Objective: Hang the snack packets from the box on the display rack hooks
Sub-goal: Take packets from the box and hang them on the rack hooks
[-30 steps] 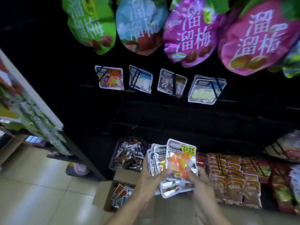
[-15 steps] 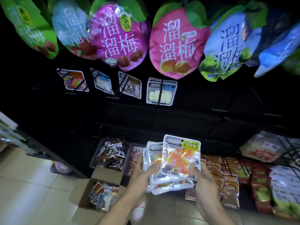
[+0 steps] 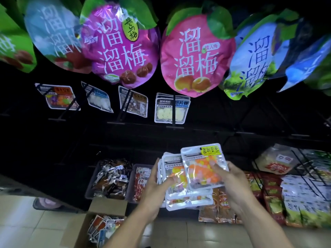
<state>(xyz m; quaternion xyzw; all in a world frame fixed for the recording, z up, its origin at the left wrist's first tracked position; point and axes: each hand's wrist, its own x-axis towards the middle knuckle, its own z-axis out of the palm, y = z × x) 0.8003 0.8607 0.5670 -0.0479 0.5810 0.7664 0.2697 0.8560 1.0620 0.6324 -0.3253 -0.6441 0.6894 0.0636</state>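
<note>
Hands gripping packets, top packet perhaps pinched

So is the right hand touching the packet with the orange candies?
Touching. The head view shows the right hand with its thumb pressed on the front of the top packet and fingers behind it, with no gap.

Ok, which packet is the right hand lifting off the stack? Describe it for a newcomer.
Below the big pink plum bag, both hands hold a stack of clear packets. The right hand pinches the top packet: it alone shows a yellow label and orange candies.
</note>
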